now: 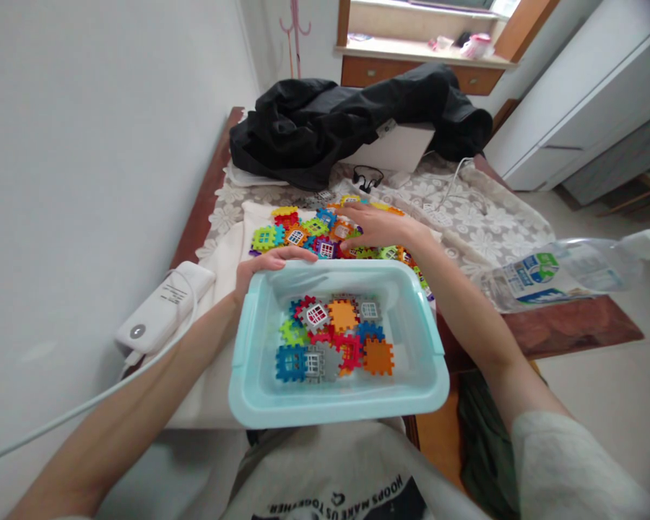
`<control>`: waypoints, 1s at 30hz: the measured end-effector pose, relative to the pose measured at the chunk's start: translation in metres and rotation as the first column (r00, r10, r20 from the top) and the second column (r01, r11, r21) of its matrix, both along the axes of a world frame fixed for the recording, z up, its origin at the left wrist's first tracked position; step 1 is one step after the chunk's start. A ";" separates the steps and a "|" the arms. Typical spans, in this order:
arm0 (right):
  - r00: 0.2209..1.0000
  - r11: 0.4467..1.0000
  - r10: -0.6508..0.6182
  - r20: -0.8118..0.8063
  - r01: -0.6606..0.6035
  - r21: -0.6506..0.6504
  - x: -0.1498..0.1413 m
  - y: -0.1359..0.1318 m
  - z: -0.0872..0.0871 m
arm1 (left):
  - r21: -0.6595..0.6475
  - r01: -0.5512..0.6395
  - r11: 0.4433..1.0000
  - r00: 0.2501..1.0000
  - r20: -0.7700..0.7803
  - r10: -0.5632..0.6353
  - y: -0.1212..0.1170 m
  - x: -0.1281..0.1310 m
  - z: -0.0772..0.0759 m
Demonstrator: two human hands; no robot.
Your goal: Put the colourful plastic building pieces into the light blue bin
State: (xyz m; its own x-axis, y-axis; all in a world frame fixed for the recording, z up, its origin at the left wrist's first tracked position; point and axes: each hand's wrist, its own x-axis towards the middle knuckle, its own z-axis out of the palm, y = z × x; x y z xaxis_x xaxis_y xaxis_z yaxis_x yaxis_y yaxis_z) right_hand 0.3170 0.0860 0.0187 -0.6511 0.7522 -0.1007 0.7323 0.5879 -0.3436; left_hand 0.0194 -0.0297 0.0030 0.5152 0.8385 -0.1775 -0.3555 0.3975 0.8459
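A pale blue plastic bin [249,393] rests over my lap, holding several colourful interlocking toy tiles [336,339]. My left hand [268,266] grips the bin's far left rim, fingers curled over the edge. My right hand [376,225] lies palm down on a pile of the same colourful tiles [297,232] spread on a cream cloth on the table. Its fingers are stretched over the tiles; whether any tile is held under them is hidden.
A white power bank [162,310] with a cable lies at the table's left edge. A black jacket [330,119] is heaped at the back over a white box [398,148]. A plastic water bottle [563,271] lies at right. A white wall runs along the left.
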 end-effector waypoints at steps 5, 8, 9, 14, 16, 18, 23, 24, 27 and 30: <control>0.980 0.999 0.013 0.198 -0.019 0.031 -0.003 0.005 -0.007 | 0.000 -0.022 1.000 1.000 0.011 0.022 -0.002 0.001 0.001; 0.981 0.996 0.008 0.195 -0.025 0.086 -0.005 0.005 -0.003 | -0.009 0.001 1.000 1.000 0.001 -0.001 -0.002 0.002 0.002; 0.981 0.995 0.011 0.192 -0.029 0.091 -0.005 0.006 -0.002 | -0.013 -0.001 1.000 1.000 -0.001 0.001 -0.001 0.002 0.002; 0.987 0.994 0.046 0.152 -0.060 0.090 -0.005 0.006 -0.001 | 0.036 -0.033 0.999 0.999 -0.023 0.034 -0.001 0.003 0.000; 0.988 0.994 0.048 0.147 -0.062 0.086 -0.007 0.005 0.001 | 0.061 -0.057 0.997 0.998 -0.026 0.058 -0.002 0.004 0.001; 0.988 0.995 0.033 0.148 -0.046 0.086 -0.009 0.003 0.003 | 0.057 -0.053 0.997 0.998 -0.033 0.055 -0.004 0.004 0.002; 0.990 0.993 -0.017 0.138 0.000 0.121 -0.006 -0.003 0.013 | 0.026 -0.016 1.000 0.999 -0.027 0.017 -0.003 0.002 0.002; 0.993 0.991 -0.025 0.119 0.009 0.135 -0.005 -0.004 0.016 | 0.033 -0.028 0.999 0.999 -0.022 0.029 -0.002 0.002 0.000; 0.999 0.986 -0.032 0.035 0.026 0.164 -0.001 -0.008 0.025 | 0.039 -0.031 0.999 0.999 -0.018 0.031 0.001 0.000 -0.005; 0.999 0.984 -0.006 -0.045 0.014 0.179 -0.002 -0.014 0.036 | 0.020 -0.019 1.000 1.000 -0.020 0.019 0.002 0.000 -0.006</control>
State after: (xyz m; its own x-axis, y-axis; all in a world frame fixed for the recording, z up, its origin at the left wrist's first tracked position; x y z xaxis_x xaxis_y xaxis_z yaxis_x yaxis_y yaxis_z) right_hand 0.3151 0.0722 0.0551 -0.6440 0.7622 0.0653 0.7251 0.6354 -0.2655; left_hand 0.0193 -0.0278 -0.0026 0.4958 0.8515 -0.1706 -0.3457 0.3738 0.8607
